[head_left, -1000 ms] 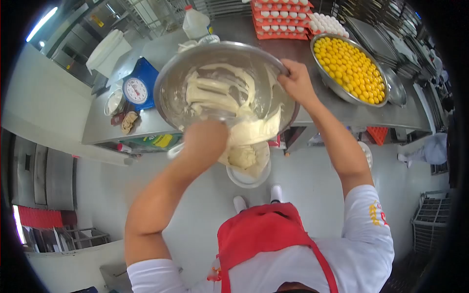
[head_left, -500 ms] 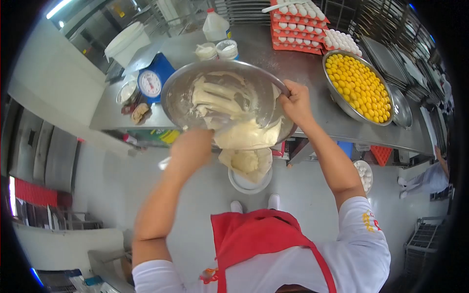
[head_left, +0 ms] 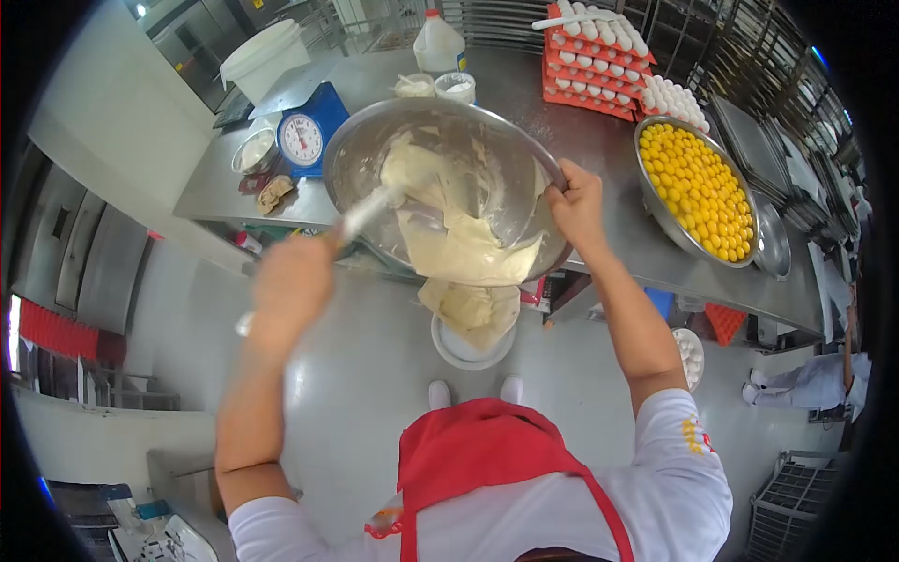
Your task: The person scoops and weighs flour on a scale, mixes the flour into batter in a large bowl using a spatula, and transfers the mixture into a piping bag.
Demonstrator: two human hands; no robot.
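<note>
My right hand (head_left: 575, 208) grips the right rim of a large steel bowl (head_left: 351, 159), which is tilted toward me at the table's front edge. Pale, creamy batter (head_left: 468, 248) lies in the bowl and reaches its lower rim. My left hand (head_left: 295, 281), blurred, is closed round the handle of a spatula (head_left: 367, 212), whose blade touches the batter at the bowl's left side. Under the bowl's front rim, a paper-lined opening (head_left: 478, 309) with pale batter in it sits over a round white container (head_left: 471, 354).
On the steel table (head_left: 524, 112) stand a blue scale (head_left: 314, 131), a jug (head_left: 438, 45), two small tubs, stacked egg trays (head_left: 596, 66) and a bowl of yolks (head_left: 693, 192). A white bucket (head_left: 265, 61) is back left. Another person (head_left: 810, 379) stands far right.
My left hand has moved left and down, away from the bowl, and the spatula now shows. The batter's shape has changed. My right hand still holds the rim.
</note>
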